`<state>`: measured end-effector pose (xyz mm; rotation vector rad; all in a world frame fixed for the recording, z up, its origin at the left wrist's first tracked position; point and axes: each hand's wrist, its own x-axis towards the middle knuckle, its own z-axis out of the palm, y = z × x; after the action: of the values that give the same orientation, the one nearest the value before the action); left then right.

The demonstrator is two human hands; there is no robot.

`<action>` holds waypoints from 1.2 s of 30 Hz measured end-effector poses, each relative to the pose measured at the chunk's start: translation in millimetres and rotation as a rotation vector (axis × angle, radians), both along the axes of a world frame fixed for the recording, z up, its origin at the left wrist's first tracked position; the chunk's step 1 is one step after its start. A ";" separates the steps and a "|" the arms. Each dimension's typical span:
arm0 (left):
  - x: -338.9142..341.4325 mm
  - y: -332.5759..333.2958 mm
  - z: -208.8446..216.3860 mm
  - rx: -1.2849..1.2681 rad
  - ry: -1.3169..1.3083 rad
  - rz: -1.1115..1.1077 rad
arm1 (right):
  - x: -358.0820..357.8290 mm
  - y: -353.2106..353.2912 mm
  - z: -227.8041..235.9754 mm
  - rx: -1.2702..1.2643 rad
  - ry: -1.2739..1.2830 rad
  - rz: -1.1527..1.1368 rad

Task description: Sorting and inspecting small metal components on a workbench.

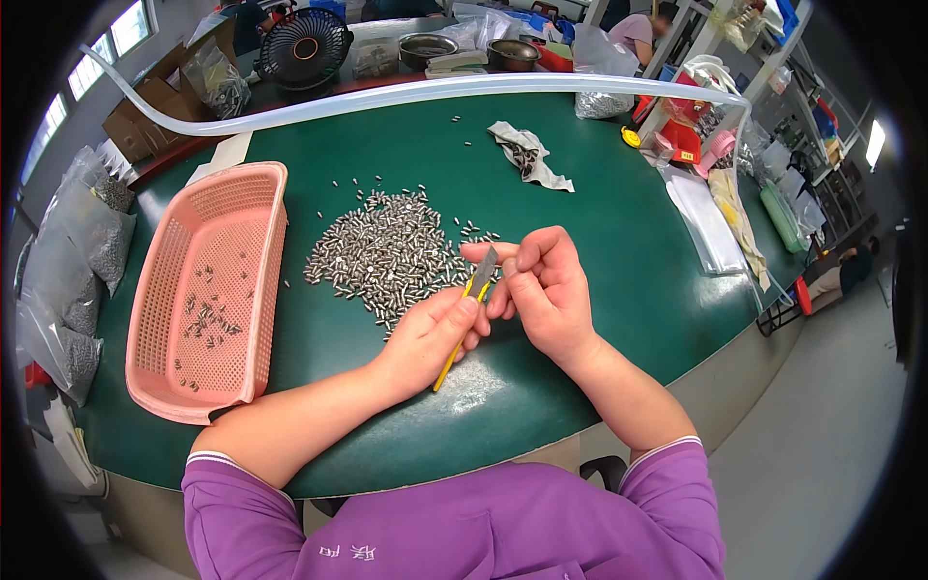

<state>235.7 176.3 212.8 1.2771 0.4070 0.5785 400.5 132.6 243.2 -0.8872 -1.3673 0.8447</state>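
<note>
My left hand (430, 333) is closed round a slim yellow utility knife (450, 362), its grey blade slanting up past the fingers. Close by on the right, my right hand (551, 295) is closed, thumb against the forefinger near the blade. Whatever sits in that pinch, if anything, is too small to make out. Beyond my left hand spreads a heap of small silvery metal pins (382, 251) on the green table (619, 242). A few pins lie scattered around the heap's edges.
A pink perforated basket (273, 280) with some pins stands left, beside my left forearm. A crumpled white cloth (530, 159) holding dark pieces lies far off. A pale tube (435, 92) runs along the far edge. Clear bags (701, 217) lie right; filled bags (72, 261) stand left.
</note>
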 end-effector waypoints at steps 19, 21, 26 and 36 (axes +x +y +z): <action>0.3 -1.8 2.0 -0.038 -0.008 0.002 | -0.5 0.2 -2.4 -0.001 0.036 0.035; 0.1 -1.6 2.0 -0.023 -0.007 0.014 | 0.1 0.4 -2.9 -0.003 0.039 0.040; -0.3 0.1 1.8 -0.019 0.022 0.002 | 0.3 0.6 -3.4 0.007 0.008 0.013; 0.2 0.7 3.2 -0.080 0.003 -0.008 | -1.5 0.8 -3.2 -0.007 -0.015 -0.009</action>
<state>235.9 177.0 216.0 1.2026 0.4235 0.5483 399.0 133.4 240.0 -0.9064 -1.3724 0.8379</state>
